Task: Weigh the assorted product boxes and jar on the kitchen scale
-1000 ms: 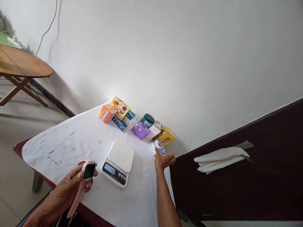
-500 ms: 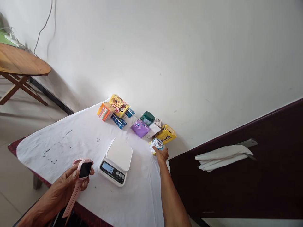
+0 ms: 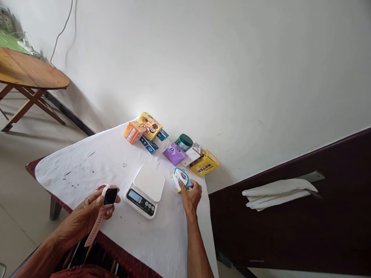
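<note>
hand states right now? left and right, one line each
Left hand: closed, holding pink smartwatch.
Right hand: closed on small white-and-blue box beside the scale.

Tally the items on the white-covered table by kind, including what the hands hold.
Boxes and packets: 8, one white-and-blue box in the right hand
Green-lidded jar: 1
Kitchen scale: 1
Pink smartwatch, in the left hand: 1
Total: 11

1. The worktop (image 3: 87, 170) wears a white cloth with dark specks near its left end.
2. A white kitchen scale (image 3: 144, 190) sits near the middle.
3. Along the wall stand an orange box (image 3: 132, 132), a yellow snack box (image 3: 150, 126), a purple packet (image 3: 174, 153), a green-lidded jar (image 3: 184, 141) and a yellow carton (image 3: 204, 163).
</note>
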### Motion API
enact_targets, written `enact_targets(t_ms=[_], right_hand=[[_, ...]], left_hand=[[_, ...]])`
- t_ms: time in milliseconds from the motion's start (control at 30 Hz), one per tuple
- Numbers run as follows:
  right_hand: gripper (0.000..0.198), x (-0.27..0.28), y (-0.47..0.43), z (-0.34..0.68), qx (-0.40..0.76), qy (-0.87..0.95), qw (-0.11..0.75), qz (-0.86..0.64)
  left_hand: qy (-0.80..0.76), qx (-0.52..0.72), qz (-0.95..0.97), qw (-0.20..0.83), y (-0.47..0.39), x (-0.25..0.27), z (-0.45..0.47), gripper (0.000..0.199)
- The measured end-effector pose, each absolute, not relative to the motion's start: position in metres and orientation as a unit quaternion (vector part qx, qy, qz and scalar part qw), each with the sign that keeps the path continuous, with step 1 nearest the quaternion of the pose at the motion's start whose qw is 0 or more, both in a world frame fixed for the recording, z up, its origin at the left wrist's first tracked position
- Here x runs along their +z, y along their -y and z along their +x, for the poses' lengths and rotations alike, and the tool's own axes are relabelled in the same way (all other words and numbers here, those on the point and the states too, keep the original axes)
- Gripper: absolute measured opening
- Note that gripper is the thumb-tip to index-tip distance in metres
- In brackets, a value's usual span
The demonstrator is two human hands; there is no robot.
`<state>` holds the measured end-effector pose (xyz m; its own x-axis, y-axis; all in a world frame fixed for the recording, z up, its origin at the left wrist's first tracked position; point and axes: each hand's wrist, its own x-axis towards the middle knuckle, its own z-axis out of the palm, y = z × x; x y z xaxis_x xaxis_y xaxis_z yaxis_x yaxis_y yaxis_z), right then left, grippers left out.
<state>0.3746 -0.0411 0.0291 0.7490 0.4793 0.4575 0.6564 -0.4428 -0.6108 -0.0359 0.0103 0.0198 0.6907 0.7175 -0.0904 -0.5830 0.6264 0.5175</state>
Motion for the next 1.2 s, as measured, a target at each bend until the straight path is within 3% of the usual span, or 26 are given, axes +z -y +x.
enact_targets(t_ms=[233, 567, 867, 1000, 1100, 1200], right_hand=[[0.079, 0.037, 0.050, 0.362, -0.142, 0.332, 0.448, -0.818], [0.066, 0.069, 0.036, 0.288, -0.110, 0.457, 0.478, -0.742], [0.055, 0.060, 0.032, 0.271, 0.025, 0.581, 0.399, -0.709], [0.068, 0.068, 0.036, 0.278, 0.058, 0.582, 0.368, -0.723], [0.075, 0.084, 0.039, 0.281, 0.059, 0.574, 0.365, -0.731], [0.066, 0.096, 0.038, 0.278, 0.030, 0.598, 0.338, -0.726]], left_hand=[[-0.125, 0.382, 0.227, 0.887, -0.008, 0.026, -0.036, 0.034], [-0.129, 0.384, 0.227, 0.885, -0.007, 0.022, -0.036, 0.039], [-0.117, 0.386, 0.216, 0.889, -0.009, 0.022, -0.033, 0.043], [-0.108, 0.384, 0.211, 0.892, -0.009, 0.021, -0.032, 0.038], [-0.100, 0.383, 0.208, 0.894, -0.009, 0.018, -0.033, 0.032], [-0.093, 0.383, 0.206, 0.896, -0.008, 0.016, -0.034, 0.032]])
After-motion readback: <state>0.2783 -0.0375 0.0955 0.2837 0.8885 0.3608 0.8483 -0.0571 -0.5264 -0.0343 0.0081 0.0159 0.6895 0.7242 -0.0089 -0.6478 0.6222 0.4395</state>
